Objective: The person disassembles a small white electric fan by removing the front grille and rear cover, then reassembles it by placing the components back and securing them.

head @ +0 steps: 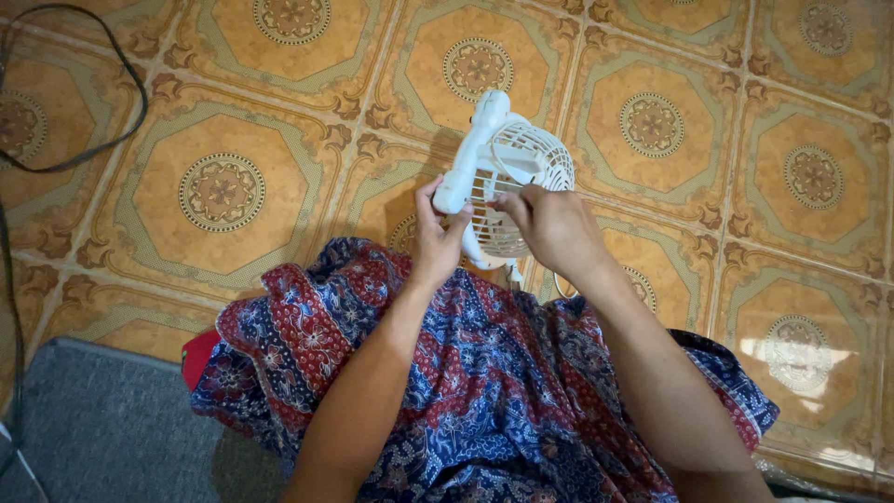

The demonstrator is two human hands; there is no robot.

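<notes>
Two hands gripped a small white fan (507, 177) above a patterned-cloth lap (484, 373). Left hand (436, 233) clasped its stand; right hand (549, 224) pinched the wire grille, tiled floor (223, 196) beneath.

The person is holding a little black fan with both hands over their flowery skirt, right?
Not quite: the fan is white, not black. The head view shows its white grille and white stand. The rest is right: the left hand grips the stand and the right hand is at the grille, above the blue and red patterned skirt.
</notes>
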